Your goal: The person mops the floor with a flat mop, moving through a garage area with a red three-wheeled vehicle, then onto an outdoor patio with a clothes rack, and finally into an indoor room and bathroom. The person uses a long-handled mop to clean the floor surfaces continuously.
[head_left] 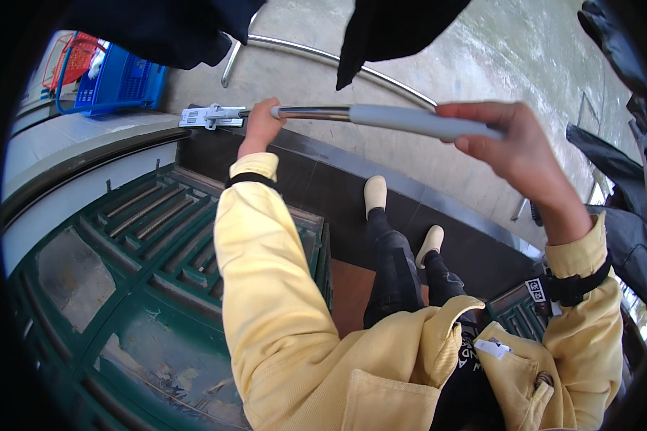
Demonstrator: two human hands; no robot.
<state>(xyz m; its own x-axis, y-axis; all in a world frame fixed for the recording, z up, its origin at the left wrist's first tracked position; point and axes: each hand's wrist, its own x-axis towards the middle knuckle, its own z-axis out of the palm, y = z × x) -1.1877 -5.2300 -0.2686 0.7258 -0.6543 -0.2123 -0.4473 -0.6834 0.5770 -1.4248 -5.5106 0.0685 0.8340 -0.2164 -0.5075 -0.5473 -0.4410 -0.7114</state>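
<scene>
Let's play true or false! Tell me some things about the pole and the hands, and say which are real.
1. Both hands hold the pole. True.
2. The right hand grips the grey padded part. True.
3. The left hand holds a red bucket. False: it grips the shiny metal part of the pole.
4. The sleeves are green. False: they are pale yellow.
5. A blue basket sits at the upper left. True.

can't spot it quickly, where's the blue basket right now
The blue basket sits at the upper left of the head view, beside a red basket, left of the pole's white end fitting.
</scene>
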